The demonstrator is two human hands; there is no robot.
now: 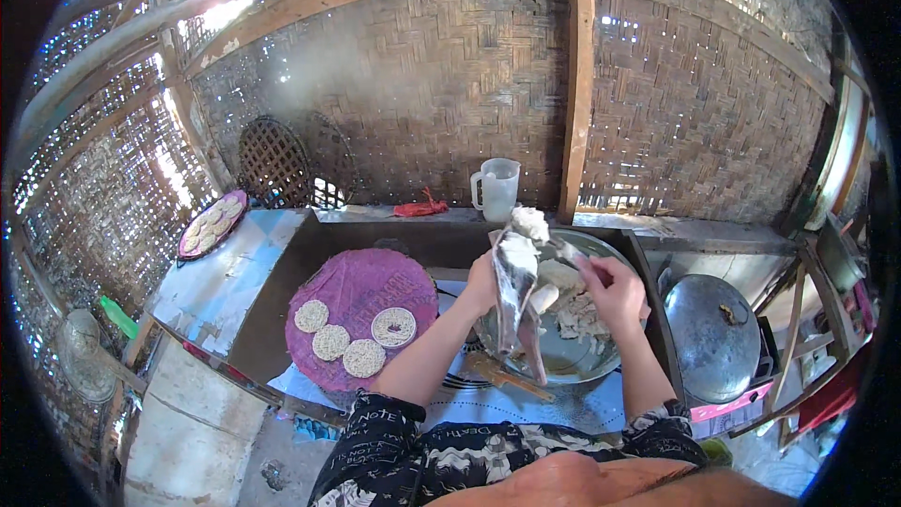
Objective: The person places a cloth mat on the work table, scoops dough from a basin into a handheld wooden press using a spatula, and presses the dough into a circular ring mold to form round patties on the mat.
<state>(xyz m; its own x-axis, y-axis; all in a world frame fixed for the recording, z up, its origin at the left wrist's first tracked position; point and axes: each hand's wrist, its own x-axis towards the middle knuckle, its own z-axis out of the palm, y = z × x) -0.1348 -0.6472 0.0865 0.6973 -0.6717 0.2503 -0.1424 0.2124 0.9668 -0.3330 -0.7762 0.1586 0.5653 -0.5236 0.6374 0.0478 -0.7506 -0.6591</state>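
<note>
My left hand [481,284] is closed around a grey, shiny, bag-like holder [512,296], with white dough [518,252] in its open top. Its long lower ends hang over a wide metal basin [601,366]. My right hand [615,296] grips a flat-looking utensil [565,250], perhaps a spoon or spatula, whose tip meets a white lump [529,222] above the holder. More dough [580,321] lies in the basin. To the left, a round tray covered in pink sheeting [352,282] carries several flat, strand-textured dough rounds [364,358], one inside a pale ring [393,327].
A clear jug [498,190] and a red plastic bag [420,205] stand behind the dark wooden frame. Far left, another pink tray [208,242] bears more rounds. A large lidded pot [711,327] sits at right. A wooden stick [516,380] lies by the basin's near edge.
</note>
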